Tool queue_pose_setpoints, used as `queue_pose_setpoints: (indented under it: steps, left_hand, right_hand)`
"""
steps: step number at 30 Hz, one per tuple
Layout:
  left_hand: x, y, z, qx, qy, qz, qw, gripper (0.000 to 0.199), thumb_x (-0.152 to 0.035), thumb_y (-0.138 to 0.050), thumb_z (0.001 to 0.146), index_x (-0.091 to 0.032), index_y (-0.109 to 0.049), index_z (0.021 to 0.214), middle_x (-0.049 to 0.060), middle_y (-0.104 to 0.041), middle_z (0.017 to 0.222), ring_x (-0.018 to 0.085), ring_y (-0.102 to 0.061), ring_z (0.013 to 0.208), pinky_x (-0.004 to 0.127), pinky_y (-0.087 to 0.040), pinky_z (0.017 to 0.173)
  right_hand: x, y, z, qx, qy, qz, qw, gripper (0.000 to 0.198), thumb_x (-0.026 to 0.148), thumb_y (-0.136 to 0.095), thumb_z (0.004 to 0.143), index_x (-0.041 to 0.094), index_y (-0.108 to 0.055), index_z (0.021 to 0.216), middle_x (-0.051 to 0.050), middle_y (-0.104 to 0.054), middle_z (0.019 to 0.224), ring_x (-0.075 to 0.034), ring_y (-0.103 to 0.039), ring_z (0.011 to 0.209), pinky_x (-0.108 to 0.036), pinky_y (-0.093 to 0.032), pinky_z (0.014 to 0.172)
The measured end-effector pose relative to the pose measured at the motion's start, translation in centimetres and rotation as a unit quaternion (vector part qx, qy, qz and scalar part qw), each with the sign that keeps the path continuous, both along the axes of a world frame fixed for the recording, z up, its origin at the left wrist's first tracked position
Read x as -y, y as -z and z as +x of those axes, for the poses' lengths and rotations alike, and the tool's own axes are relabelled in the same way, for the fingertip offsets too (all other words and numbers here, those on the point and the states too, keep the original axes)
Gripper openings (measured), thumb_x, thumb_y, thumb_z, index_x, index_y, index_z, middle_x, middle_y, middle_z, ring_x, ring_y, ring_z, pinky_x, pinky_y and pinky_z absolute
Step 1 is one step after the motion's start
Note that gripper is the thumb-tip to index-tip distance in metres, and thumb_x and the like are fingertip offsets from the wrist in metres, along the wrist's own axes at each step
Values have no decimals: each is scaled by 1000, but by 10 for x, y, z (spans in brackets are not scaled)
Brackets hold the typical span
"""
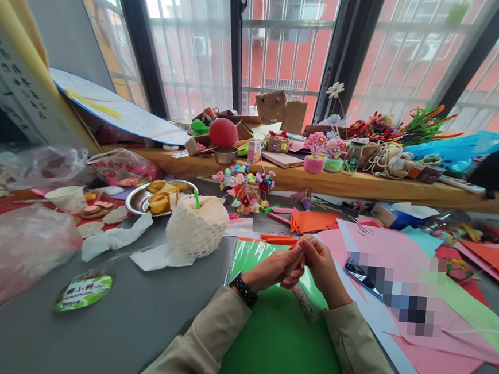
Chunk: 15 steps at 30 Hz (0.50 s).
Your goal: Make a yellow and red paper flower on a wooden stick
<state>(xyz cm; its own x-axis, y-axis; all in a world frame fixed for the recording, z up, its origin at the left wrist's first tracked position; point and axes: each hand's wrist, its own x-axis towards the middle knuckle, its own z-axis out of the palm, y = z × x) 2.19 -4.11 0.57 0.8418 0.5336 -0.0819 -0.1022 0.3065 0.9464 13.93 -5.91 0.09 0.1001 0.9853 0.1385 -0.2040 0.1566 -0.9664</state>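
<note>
Both hands meet over a stack of green paper (280,351) in a clear plastic sleeve. My left hand (273,266), with a dark dotted watch strap (244,289) at its wrist, is closed with fingers curled. Its fingertips touch those of my right hand (320,267), which is also closed in a pinch. Between them is something small and thin, mostly hidden by the fingers; I cannot make out its kind. Just below the hands, a pale speckled strip (304,301) lies on the green paper. Orange paper (313,222) lies beyond the hands.
To the left stand a coconut (199,223) in white netting with a green straw and a metal bowl (134,198) with banana peels. Pink sheets (438,363), a partly blurred phone (363,276) and scissors (362,228) lie right. Craft flowers (247,188) stand before the wooden sill (173,162).
</note>
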Motion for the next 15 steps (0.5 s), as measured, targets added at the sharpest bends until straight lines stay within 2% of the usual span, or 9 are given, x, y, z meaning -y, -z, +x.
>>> queue_pose_setpoints:
  steps: [5,9,15]
  left_hand:
    - [-3,2,1,-1,-16,68,998,39,-52,-31,74,-16,-34,58,-8,-28,44,2,-24,33,18,-16,34]
    - [-6,9,4,-40,-54,156,985,40,-53,-32,72,-16,-34,57,-7,-29,43,3,-25,33,18,-19,34]
    - [-5,13,4,-81,-84,224,968,41,-53,-28,74,-16,-33,56,-6,-33,45,3,-29,36,19,-23,36]
  right_hand:
    - [-3,2,1,-10,12,-24,1000,30,45,-58,59,16,-52,67,7,-39,46,-5,-35,39,-19,-29,38]
    - [-5,4,4,21,9,-15,1000,33,46,-56,61,15,-54,71,7,-36,43,-4,-30,36,-18,-24,36]
    - [-6,5,5,80,11,10,997,33,47,-51,65,15,-51,60,5,-38,44,-5,-31,38,-19,-25,35]
